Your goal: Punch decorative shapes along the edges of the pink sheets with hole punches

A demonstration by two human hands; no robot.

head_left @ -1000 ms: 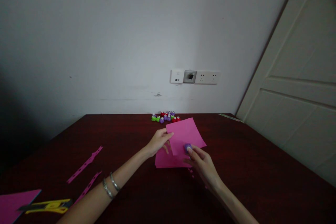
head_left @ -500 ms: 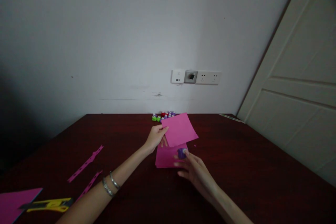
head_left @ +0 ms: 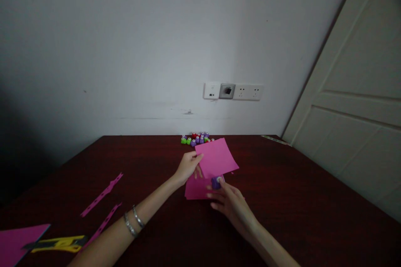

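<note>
My left hand (head_left: 189, 166) pinches the left edge of a square pink paper sheet (head_left: 217, 157), which is raised and tilted above the table. Below it lies a stack of pink paper (head_left: 197, 188), partly covered by the raised sheet and my right hand. In my right hand (head_left: 230, 202) is a small purple craft punch (head_left: 215, 182) with a white top, my thumb on that top. The punch is just below the near edge of the raised sheet; whether they touch I cannot tell.
Several green, red and purple punches (head_left: 198, 138) stand at the table's back edge. To the left lie two punched pink strips (head_left: 102, 196), (head_left: 103, 224), a yellow utility knife (head_left: 59, 243) and a pink sheet (head_left: 19, 240). A thin strip (head_left: 276, 140) lies back right, near the door (head_left: 354, 104).
The raised sheet and my left hand have come slightly nearer and to the right, closer to the punch. My right hand has hardly moved.
</note>
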